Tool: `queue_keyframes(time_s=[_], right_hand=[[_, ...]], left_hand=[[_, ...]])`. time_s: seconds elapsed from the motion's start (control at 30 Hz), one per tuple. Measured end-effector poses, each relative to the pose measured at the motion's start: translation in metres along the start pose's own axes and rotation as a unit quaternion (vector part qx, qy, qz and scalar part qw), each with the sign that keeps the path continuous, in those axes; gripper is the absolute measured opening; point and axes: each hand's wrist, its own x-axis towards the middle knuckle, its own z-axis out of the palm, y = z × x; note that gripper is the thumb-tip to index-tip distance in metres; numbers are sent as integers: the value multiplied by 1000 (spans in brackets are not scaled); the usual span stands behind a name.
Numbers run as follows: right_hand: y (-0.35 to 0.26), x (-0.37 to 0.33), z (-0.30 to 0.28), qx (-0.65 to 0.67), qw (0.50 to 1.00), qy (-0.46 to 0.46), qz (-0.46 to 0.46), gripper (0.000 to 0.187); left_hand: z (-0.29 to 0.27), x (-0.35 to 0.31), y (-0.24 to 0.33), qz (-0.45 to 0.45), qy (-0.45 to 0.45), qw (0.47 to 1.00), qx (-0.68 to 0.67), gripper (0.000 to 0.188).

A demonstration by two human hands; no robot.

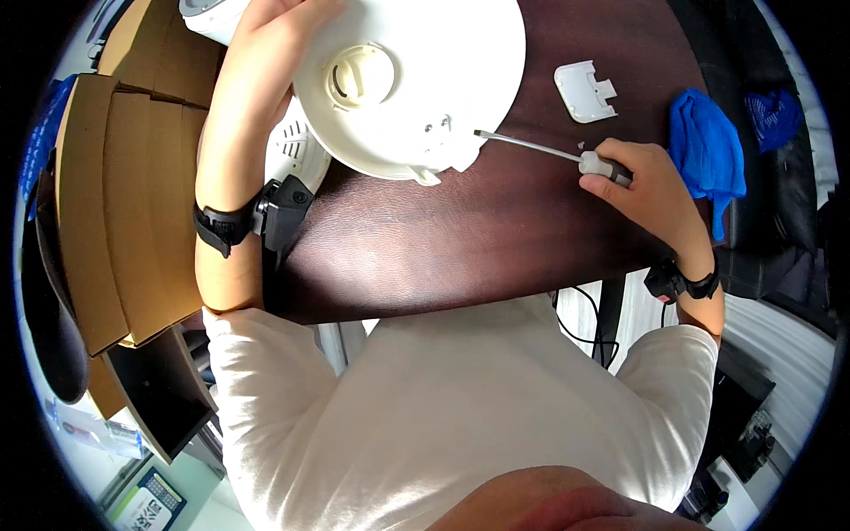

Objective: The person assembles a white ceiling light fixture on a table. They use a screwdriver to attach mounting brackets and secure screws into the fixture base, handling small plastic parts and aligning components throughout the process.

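Note:
A white round plastic housing (434,53) with a small cream round cap (361,77) on its face is at the top of the view, over the dark table. My left hand (282,22) grips its left rim; the fingertips are partly cut off by the top edge. My right hand (639,177) is closed around the handle of a screwdriver (540,147). Its metal shaft points left, and the flat tip is close to the small tab on the housing's lower right edge; whether they touch I cannot tell. Small metal bits (436,128) show near that tab.
On the table (425,239) lie a flat white plastic cover (584,91) and a tiny white piece beside the screwdriver. A white vented part (297,146) sits under my left forearm. A blue cloth (706,146) lies at the right edge. Cardboard boxes (146,217) stand at left.

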Motion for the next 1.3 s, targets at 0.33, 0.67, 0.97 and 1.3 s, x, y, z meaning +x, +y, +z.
queue_keyframes(time_s=[0.33,0.67,0.97,1.3], right_hand=[[-14,11,13,-81,993,27,-78,32],[-20,17,15,-93,989,65,-97,35],[-21,18,20,-57,995,32,-71,35],[-36,11,21,28,996,-89,13,42]], left_hand=[[13,-4,18,22,-116,987,-108,48],[18,-9,24,49,-77,992,-83,44],[20,-11,25,56,-66,992,-89,42],[28,-27,40,74,-48,992,-88,43]])
